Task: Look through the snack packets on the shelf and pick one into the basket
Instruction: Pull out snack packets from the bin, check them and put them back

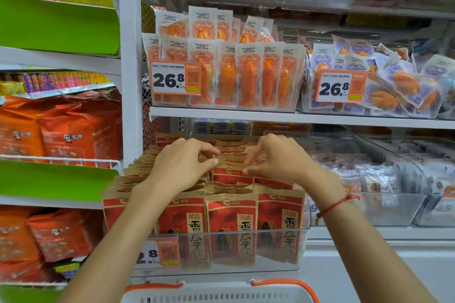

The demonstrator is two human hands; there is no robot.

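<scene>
Red and tan snack packets (231,219) stand in rows inside a clear plastic bin (270,248) on the lower shelf. My left hand (182,167) reaches over the middle rows, its fingertips curled down onto the packet tops. My right hand (275,160) is beside it, fingers bent and touching the top edge of a red packet (231,176) further back; whether either hand pinches a packet cannot be told. A red string circles the right wrist. The white basket (221,295) with orange handles sits at the bottom edge, below the bin.
Orange packets (226,74) fill a bin on the shelf above, purple ones (394,81) to its right. Orange price tags (174,80) hang on the bins. Large orange bags (73,130) line the left unit. Clear bins (394,204) of pale packets stand at right.
</scene>
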